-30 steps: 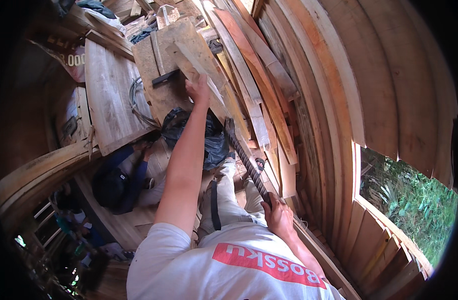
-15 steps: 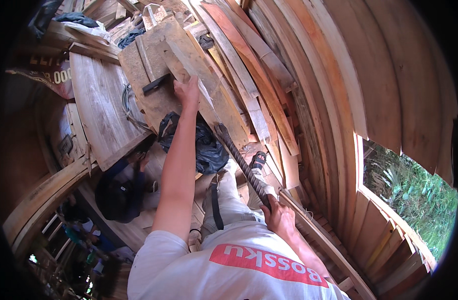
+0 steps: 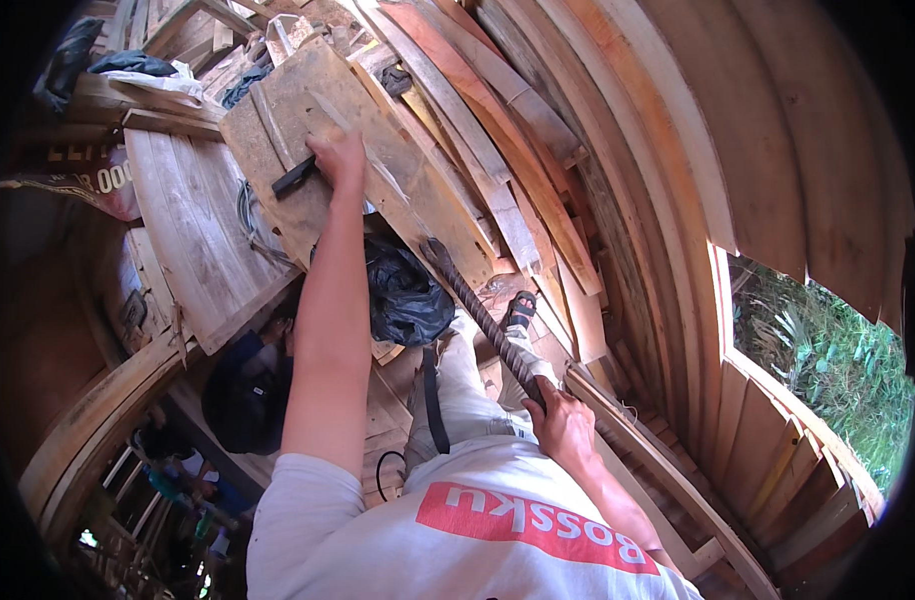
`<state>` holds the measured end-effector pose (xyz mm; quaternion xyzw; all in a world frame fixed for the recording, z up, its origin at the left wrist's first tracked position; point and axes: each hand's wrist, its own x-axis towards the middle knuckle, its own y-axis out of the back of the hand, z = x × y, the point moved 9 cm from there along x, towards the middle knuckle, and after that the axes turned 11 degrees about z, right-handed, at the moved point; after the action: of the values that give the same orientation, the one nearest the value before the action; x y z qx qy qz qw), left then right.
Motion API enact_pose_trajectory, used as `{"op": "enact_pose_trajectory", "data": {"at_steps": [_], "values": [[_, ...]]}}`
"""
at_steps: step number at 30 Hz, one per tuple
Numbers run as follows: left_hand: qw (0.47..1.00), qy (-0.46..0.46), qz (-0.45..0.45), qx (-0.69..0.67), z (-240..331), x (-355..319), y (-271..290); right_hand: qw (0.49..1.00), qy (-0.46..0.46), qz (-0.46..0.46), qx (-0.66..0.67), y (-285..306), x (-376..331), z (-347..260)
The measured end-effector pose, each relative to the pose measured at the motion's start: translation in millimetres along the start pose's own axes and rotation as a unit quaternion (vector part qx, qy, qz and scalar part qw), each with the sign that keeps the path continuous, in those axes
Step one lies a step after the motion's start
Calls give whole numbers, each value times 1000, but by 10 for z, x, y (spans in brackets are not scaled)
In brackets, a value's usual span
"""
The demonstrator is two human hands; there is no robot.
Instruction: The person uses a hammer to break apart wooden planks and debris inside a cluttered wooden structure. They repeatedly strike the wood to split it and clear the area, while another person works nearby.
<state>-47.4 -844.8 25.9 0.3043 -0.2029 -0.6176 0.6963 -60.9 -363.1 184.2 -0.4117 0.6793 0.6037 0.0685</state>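
Observation:
My left hand [image 3: 340, 158] reaches out over a worn wooden bench board [image 3: 262, 100], its fingers curled and partly hidden. Right beside it lies a short black bar-like object [image 3: 294, 178]; I cannot tell whether the fingers grip it or only touch it. A narrow plank [image 3: 386, 182] runs under and past that hand. Closer to my body, my right hand [image 3: 562, 422] is wrapped around the near end of a long dark spiral rod [image 3: 486, 323], which looks like a big auger bit. The rod slants away, its far tip at the plank's near end.
A black plastic bag [image 3: 406, 292] hangs below the board's near edge. Stacked planks [image 3: 478, 140] line the right, beside a curved plank wall [image 3: 668, 150] with an opening onto greenery [image 3: 828, 370]. A person in dark clothing [image 3: 246, 390] is low at left; coiled cable [image 3: 250, 222] lies nearby.
My left hand has moved left and away across the board, up to the black object. My right hand keeps its hold on the spiral rod. The whole view has shifted slightly.

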Motion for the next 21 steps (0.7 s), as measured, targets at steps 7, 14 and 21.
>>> {"op": "enact_pose_trajectory", "data": {"at_steps": [7, 14, 21], "values": [[1000, -9, 21, -17, -115, -19, 65, 1000, -10, -15, -2, 49, -53, -25], [996, -50, 75, -19, -170, -173, 129, 999, 15, -24, -46, 210, -23, -165], [996, -50, 70, 9, -300, -146, 145, 999, 11, -10, -29, 356, 12, -308]]}}
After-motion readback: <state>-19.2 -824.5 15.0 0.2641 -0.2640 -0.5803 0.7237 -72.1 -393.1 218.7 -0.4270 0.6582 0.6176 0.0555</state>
